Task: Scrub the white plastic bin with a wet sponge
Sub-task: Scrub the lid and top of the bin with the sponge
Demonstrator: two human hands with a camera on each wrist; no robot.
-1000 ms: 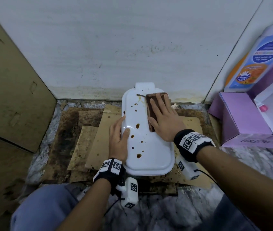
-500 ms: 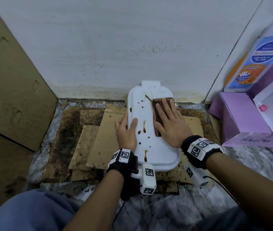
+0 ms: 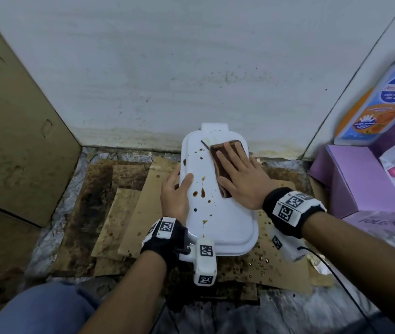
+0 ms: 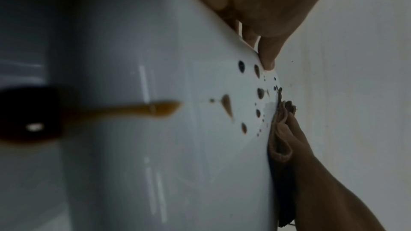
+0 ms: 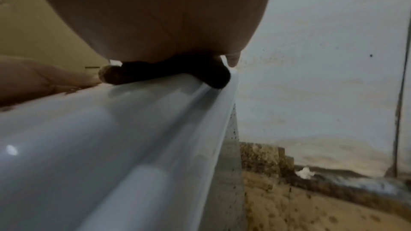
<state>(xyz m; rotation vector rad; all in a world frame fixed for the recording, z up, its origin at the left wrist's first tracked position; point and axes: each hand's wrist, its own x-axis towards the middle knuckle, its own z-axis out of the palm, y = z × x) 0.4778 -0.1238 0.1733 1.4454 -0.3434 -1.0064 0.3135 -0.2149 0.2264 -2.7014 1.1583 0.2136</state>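
The white plastic bin [image 3: 223, 218] lies bottom-up on stained cardboard, its top spotted with brown drops. A brown sponge [image 3: 220, 167] sits on the bin's far right part. My right hand [image 3: 236, 165] presses flat on it with straight fingers. My left hand [image 3: 174, 191] rests against the bin's left edge, thumb lying on top and fingers down the side wall. The left wrist view shows the spotted bin [image 4: 155, 147], the sponge [image 4: 282, 111] and a long brown run. In the right wrist view the dark sponge [image 5: 177, 71] is squeezed between my palm and the bin [image 5: 111, 138].
Wet, stained cardboard sheets [image 3: 129, 213] cover the marble floor under the bin. A white wall [image 3: 191, 68] stands right behind it. A tall cardboard panel [image 3: 10, 116] closes the left side. On the right are a purple box [image 3: 360, 184] and a detergent bottle [image 3: 384, 92].
My right hand has slid the sponge a little way back toward the bin's far end. The left hand has stayed on the left edge. Some brown drops have run into streaks.
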